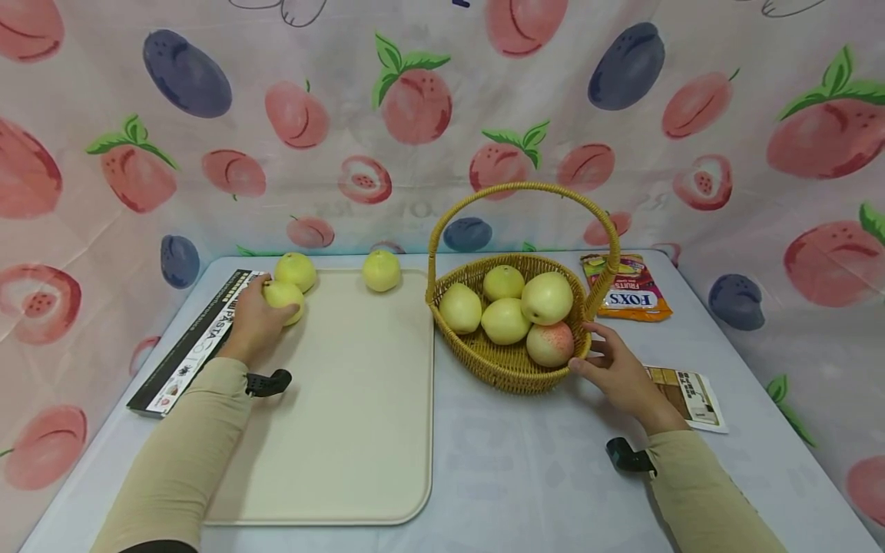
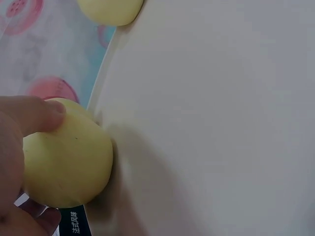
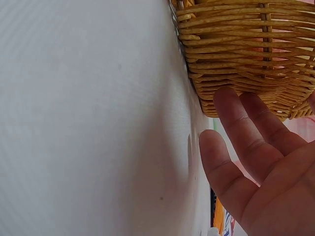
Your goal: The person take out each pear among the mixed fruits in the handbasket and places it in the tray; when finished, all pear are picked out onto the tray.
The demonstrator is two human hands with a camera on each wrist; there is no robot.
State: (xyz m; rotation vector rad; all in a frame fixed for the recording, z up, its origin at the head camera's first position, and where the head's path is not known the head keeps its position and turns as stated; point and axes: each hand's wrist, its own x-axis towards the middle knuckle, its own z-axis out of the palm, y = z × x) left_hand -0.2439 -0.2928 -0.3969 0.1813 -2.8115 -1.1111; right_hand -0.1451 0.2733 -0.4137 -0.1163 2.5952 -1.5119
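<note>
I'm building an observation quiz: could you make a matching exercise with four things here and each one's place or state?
1. left hand
2. right hand
3. red-blushed fruit
4. FOX'S packet

A. inside the basket
B. gripping a yellow fruit
C. lying on the table
D. touching the basket's side

Pairs: 1-B, 2-D, 3-A, 4-C

A box [image 1: 200,338] (lettered PASTA) lies at frame left, a FOX'S bag [image 1: 632,296] and a brown-and-white packet [image 1: 694,395] at right, fruit-printed cloth [image 1: 422,184] across the top.
</note>
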